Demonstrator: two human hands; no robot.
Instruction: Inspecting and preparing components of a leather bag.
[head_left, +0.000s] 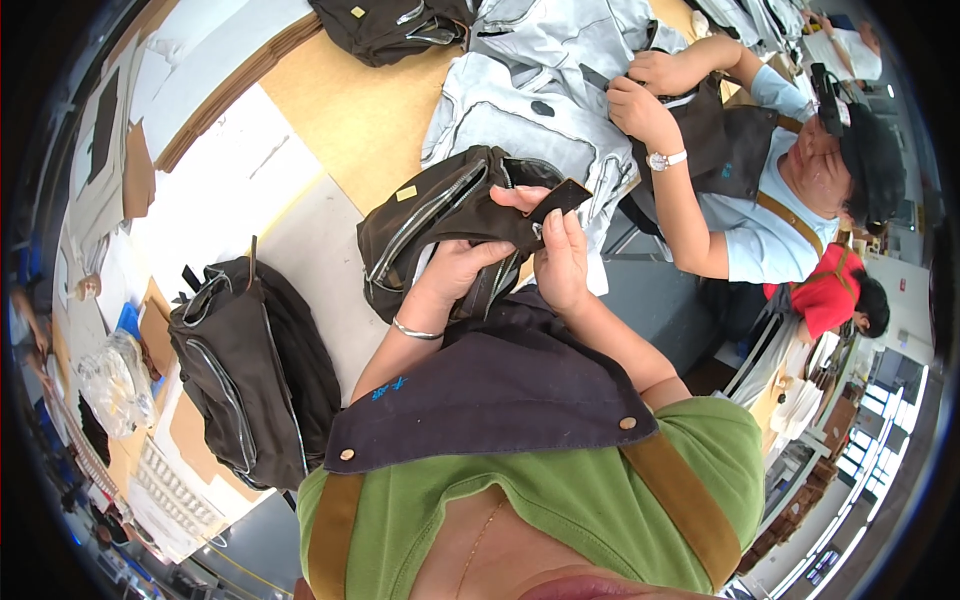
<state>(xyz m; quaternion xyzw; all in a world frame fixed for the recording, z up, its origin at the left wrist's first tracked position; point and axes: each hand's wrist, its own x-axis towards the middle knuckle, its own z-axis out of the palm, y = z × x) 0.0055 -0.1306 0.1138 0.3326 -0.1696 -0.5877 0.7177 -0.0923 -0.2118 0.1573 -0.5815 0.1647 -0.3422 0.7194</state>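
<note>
A dark brown backpack [425,215] with silvery zippers and a small yellowish tag lies at the table edge in front of me. My left hand [462,268], a bangle on its wrist, is closed on the backpack's fabric. Its thumb lies on the near side, and fingertips show beyond a fold. My right hand [562,262] pinches a short dark strap [564,200] at the backpack's right end, its flat end sticking up past the fingers. Folds of cloth hide part of both grips.
Another dark backpack [255,370] stands to my left, and a third [395,25] lies at the far side. Pale grey fabric pieces [540,100] spread across the table beyond. At right, a co-worker's hands [650,95] work on dark cloth. Stacked brown board [235,85] lies far left.
</note>
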